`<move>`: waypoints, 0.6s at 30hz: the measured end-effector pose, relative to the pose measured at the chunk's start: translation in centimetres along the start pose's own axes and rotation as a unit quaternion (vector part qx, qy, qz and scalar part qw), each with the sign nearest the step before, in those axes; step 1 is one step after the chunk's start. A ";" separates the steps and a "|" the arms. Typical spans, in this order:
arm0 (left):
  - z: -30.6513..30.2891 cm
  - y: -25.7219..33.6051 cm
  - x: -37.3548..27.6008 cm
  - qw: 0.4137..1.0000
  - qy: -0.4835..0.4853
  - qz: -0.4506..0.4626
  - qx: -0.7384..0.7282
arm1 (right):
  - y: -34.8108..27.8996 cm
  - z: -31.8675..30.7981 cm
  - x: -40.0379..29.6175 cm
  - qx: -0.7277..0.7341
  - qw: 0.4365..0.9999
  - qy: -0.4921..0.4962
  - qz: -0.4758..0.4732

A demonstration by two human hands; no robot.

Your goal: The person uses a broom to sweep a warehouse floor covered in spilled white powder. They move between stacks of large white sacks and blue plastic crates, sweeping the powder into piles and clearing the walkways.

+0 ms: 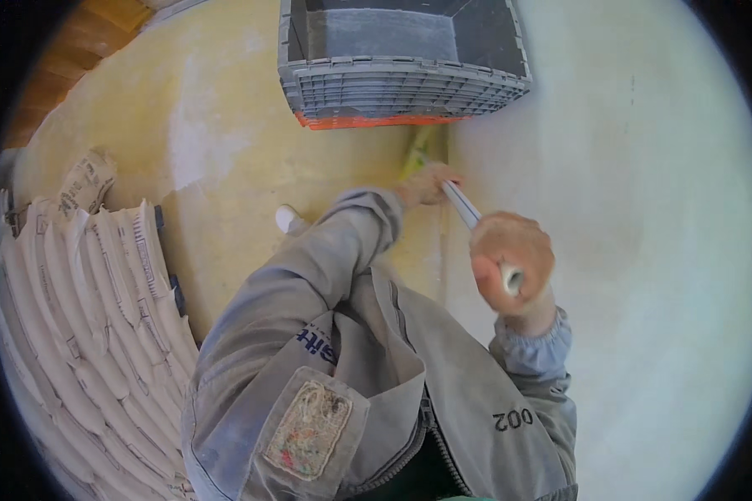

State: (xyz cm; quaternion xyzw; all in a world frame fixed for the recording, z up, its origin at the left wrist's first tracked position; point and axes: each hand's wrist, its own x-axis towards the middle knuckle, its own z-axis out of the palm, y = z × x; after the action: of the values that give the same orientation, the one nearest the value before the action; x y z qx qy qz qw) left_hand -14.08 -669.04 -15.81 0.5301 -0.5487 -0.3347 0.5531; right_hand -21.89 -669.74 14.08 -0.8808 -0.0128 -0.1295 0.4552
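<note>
A white tubular handle (461, 203) slants down and away in front of me. My right hand (512, 260) is closed round its upper part, with the hollow end showing at the thumb. Farther down the shaft, my left hand (427, 184) grips it. Beyond that hand a blurred yellow-green piece (418, 150) shows close to the floor, near the crate; what kind of tool head it is, I cannot tell.
A grey plastic crate (407, 66) with an orange part beneath stands ahead. At the left lies a tall stack of filled paper sacks (100, 313). The floor (238, 156) is yellowish and worn, with a paler surface (633, 219) at the right. Orange-brown material (81, 44) shows at the upper left.
</note>
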 end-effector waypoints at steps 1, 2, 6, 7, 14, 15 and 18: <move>-1.9 -0.8 -0.7 0.998 -0.025 -0.005 0.055 | 1.1 0.8 0.5 0.037 0.999 0.004 0.002; -3.2 -0.6 -2.1 0.999 -0.017 0.002 0.051 | 1.4 1.3 0.9 0.076 0.997 0.012 0.001; -8.5 1.1 -8.1 0.990 -0.020 -0.007 0.137 | -2.5 3.6 4.1 0.114 0.991 -0.035 -0.052; -10.1 1.5 -9.7 0.987 -0.059 -0.046 0.142 | -3.0 4.6 4.5 0.142 0.988 -0.020 -0.054; -24.0 -2.4 -19.6 0.946 -0.045 -0.159 0.279 | 1.9 14.6 5.3 0.244 0.967 0.074 0.023; -25.7 -3.6 -21.0 0.940 -0.011 -0.170 0.296 | 2.5 16.4 5.7 0.249 0.963 0.083 0.057; -29.5 -3.3 -23.7 0.917 0.203 -0.107 0.327 | 1.8 19.0 8.0 0.235 0.969 0.067 0.040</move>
State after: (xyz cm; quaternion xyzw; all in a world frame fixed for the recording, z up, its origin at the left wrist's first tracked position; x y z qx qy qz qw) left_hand 10.91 -640.76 -20.13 0.7934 -0.4433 -0.0787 0.4097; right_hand -9.79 -656.22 4.08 -0.7383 0.0228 -0.1636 0.6540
